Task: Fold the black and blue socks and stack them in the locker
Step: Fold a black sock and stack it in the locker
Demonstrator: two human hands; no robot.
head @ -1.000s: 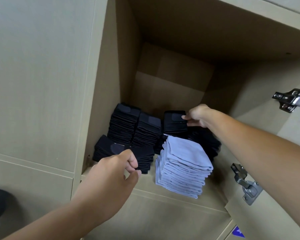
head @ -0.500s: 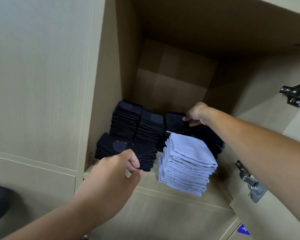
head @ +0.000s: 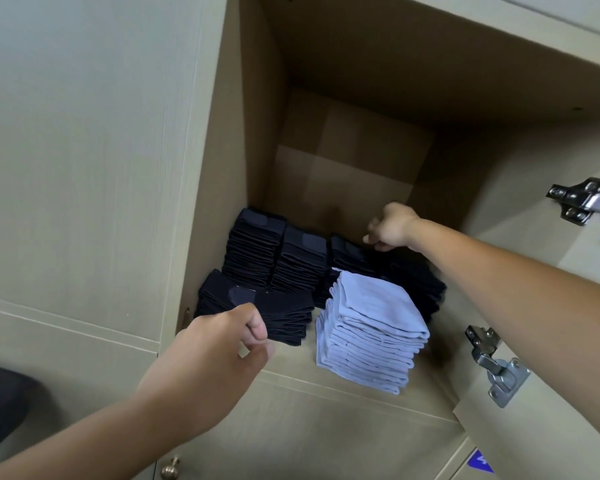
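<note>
Inside the open locker (head: 257,140), my right hand (head: 390,225) has lifted slightly from the far-right pile of black socks (head: 352,252) it was pressing half a second ago; its fingers are curled at the pile's far top edge, and whether they pinch the uppermost sock I cannot tell. My left hand (head: 215,351) has barely moved: it hangs near the front-left black stack (head: 278,315), thumb and forefinger drawn loosely together with nothing visible between them. I read this as the closing beat of a placement, the latest black sock settled and squared on its pile, with the hands about to come away.

The stacks fill the locker floor (head: 291,367). Two tall black columns, the far-left black stack (head: 253,244) and the middle black stack (head: 302,261), stand side by side against the back, the pile under my right hand to their right. The lower front-left black stack lies near the lip, and the blue socks (head: 371,327) rise in a neat tower just beside it on the right, leaning a little to the left.

The locker is pale wood laminate with a brown back panel (head: 347,168). Two metal hinges, the upper hinge (head: 584,202) and the lower hinge (head: 496,363), hold the door swung open at right. A round brass knob (head: 171,472) shows on the cabinet below.
</note>
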